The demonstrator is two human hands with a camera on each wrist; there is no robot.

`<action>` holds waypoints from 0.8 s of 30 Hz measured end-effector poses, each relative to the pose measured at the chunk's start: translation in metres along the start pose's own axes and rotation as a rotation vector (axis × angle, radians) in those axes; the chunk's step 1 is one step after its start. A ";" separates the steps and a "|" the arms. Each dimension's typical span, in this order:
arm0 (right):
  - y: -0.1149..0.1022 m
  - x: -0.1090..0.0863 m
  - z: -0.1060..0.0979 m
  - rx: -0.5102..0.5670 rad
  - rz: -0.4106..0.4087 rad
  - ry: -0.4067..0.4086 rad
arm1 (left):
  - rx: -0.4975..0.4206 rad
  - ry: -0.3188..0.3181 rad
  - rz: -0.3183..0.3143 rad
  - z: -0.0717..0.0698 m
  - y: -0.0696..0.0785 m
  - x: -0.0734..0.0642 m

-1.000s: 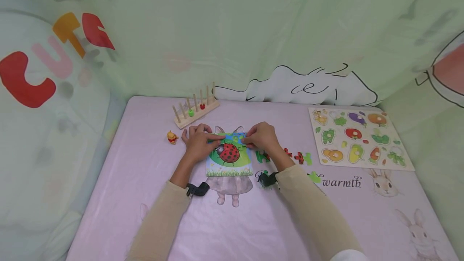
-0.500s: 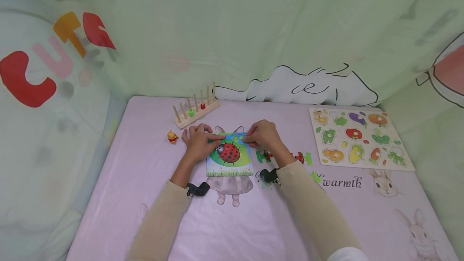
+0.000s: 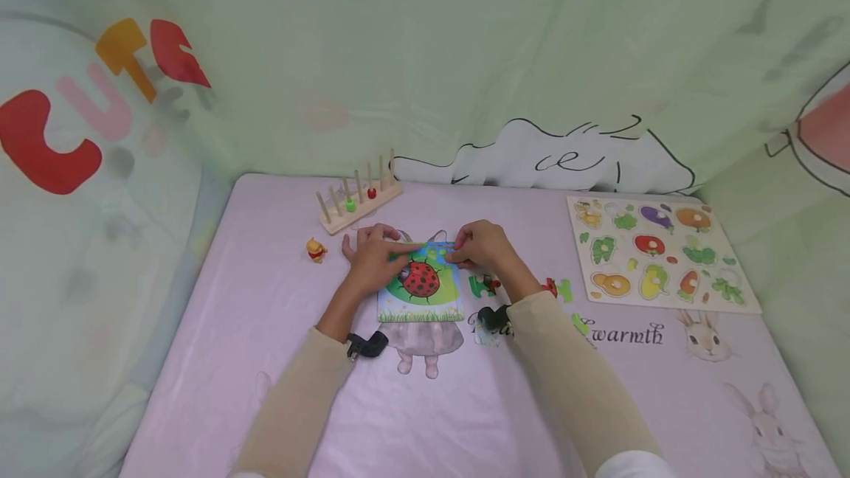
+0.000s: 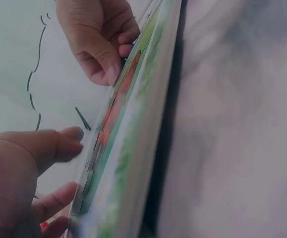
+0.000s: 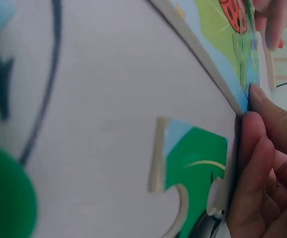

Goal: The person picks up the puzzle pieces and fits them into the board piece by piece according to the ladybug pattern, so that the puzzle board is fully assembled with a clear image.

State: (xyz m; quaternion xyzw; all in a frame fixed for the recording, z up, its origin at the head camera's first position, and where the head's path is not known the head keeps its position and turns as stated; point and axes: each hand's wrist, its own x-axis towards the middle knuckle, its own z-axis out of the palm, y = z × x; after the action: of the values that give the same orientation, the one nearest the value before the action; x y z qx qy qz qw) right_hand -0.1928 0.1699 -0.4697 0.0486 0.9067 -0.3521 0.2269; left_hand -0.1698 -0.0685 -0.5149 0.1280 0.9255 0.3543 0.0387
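A square ladybug picture puzzle [image 3: 420, 285] with a grass border lies in the middle of the table. My right hand [image 3: 483, 248] pinches its far right corner; in the right wrist view the thumb [image 5: 277, 116] lies at that corner with the curled fingers against the edge. Over the far left part of the puzzle is my left hand [image 3: 375, 260], its index finger stretched along the top edge. From the left wrist the thumb and finger of the left hand [image 4: 14, 168] look fairly straight, spread beside the board without gripping it.
Loose jigsaw pieces [image 3: 483, 286] lie right of the puzzle, some partly behind the right arm. A wooden vegetable board [image 3: 664, 253] rests far right. At the back left stand a pegged wooden rack [image 3: 361, 209] and a small yellow bear figure [image 3: 316, 250].
My left hand has shifted slightly right along the puzzle's top edge. The right hand stays at the far right corner, and the puzzle has barely moved.
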 end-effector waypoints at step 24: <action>0.007 0.004 -0.010 -0.074 -0.103 -0.122 | 0.159 -0.062 -0.058 0.014 0.026 0.012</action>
State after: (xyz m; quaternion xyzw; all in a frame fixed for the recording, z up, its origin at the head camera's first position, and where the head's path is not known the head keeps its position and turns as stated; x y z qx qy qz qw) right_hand -0.1980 0.1813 -0.4693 -0.0282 0.9050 -0.3319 0.2648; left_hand -0.1736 -0.0374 -0.5077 0.1149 0.9524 0.2742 0.0673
